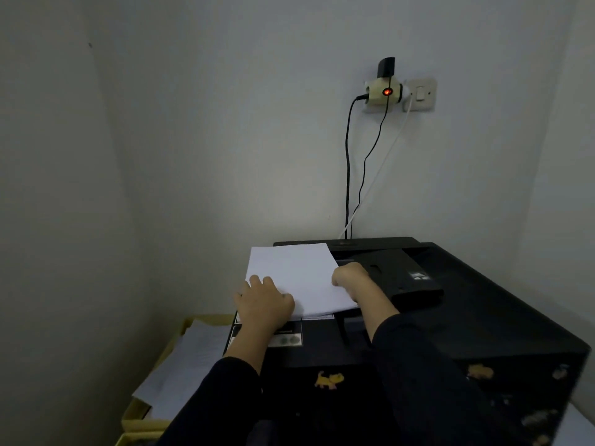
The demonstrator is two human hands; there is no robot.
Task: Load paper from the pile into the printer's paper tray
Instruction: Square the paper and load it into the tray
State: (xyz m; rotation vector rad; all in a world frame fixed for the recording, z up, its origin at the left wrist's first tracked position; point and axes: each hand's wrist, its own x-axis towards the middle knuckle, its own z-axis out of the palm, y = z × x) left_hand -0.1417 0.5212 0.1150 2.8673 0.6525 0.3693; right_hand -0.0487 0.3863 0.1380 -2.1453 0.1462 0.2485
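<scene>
Dark sleeves [428, 381] fill the bottom of the frame as a person leans over a black printer [483, 317], both arms reaching toward a sheaf of white paper [296, 275] lying on top of the machine, at its left rear. The left hand [264, 302] lies over the sheaf's near left corner, fingers bent and pressing on the paper. The right hand [351, 280] is curled around the right edge, fingers tucked out of sight, so the view does not show how firmly it grips.

The sheaf sits slightly skewed, its far edge pointing toward the wall. Just to its right stands a raised black flap [405, 275], apparently the feed support of the paper tray, though the slot itself is hidden.

The step in hand appears to be squaring and guiding the sheets toward the feed. Done well, it calls for both hands to keep the edges flush, turn the sheaf parallel to the printer's back edge, and slide it in evenly without buckling; a crooked or fanned stack would likely jam.

To the left, below the printer, a yellow tray [141, 423] holds the remaining pile of loose sheets [190, 365], lying unevenly. On the wall behind, a socket adapter [384, 91] glows red, with cables [347, 175] running down behind the printer. Animal stickers [329, 379] dot the lid.
</scene>
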